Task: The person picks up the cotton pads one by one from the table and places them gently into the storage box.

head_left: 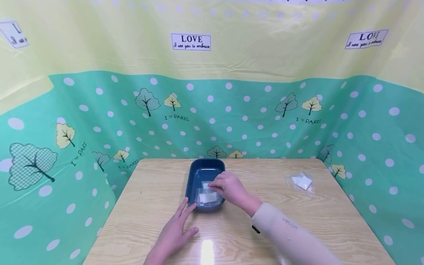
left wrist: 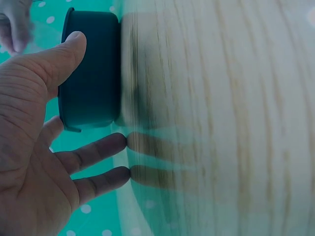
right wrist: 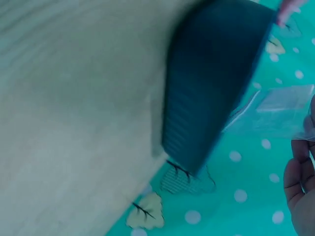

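Note:
A dark blue rectangular basin (head_left: 189, 184) stands at the back middle of the table, its outer wall (left wrist: 96, 73) filling much of the left wrist view. My right hand (head_left: 230, 189) pinches a small clear plastic bag (right wrist: 283, 110) with a white piece inside. That bag (head_left: 208, 198) is over the basin's near end; another white patch (head_left: 205, 185) shows behind it, partly hidden. My left hand (head_left: 173, 233) has its fingers spread, the fingertips at the basin's near left corner. In the left wrist view its thumb lies against the basin wall.
More clear bags with white pieces (head_left: 302, 181) lie on the right side of the wooden table (head_left: 149, 195). A green and yellow patterned curtain (head_left: 245, 110) surrounds the table at the back and sides. Something clear (head_left: 281, 258) shows partly beneath the right sleeve.

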### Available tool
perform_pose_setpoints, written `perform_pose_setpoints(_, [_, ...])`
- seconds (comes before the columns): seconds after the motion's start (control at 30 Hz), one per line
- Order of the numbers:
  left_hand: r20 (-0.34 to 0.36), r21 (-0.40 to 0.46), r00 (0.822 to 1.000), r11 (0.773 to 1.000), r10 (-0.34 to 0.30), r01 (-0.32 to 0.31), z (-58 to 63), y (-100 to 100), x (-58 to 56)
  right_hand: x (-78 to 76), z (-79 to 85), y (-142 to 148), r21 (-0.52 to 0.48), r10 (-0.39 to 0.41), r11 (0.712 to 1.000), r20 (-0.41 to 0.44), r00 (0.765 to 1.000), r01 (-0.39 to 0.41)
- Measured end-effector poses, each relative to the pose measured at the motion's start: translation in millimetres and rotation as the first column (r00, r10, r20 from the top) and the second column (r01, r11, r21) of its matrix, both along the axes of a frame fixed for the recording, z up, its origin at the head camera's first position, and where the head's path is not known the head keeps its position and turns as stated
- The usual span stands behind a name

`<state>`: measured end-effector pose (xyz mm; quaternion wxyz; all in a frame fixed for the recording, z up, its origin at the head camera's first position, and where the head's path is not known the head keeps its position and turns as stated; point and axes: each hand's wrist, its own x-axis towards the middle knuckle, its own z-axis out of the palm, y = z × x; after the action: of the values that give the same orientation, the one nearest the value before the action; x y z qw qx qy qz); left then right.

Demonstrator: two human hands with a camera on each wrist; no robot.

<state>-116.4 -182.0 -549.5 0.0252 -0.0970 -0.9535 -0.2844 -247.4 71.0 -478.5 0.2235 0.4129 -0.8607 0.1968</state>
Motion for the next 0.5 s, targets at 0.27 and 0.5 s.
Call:
perform_pose_setpoints(0.27, [-0.003, -0.007, 1.0, 1.0, 0.001, -0.001, 0.4, 2, -0.7, 0.0, -20.5, -9, 0.186, -0.143, 0.975, 0.099, 0.985, 0.123])
perform_pose_setpoints(0.5, [-0.015, -0.008, 1.0, 1.0, 0.007, -0.007, 1.1, 2, 0.2, 3.8, -26.6, -5, 0.264, -0.183, 0.956, 0.194, 0.964, 0.128])
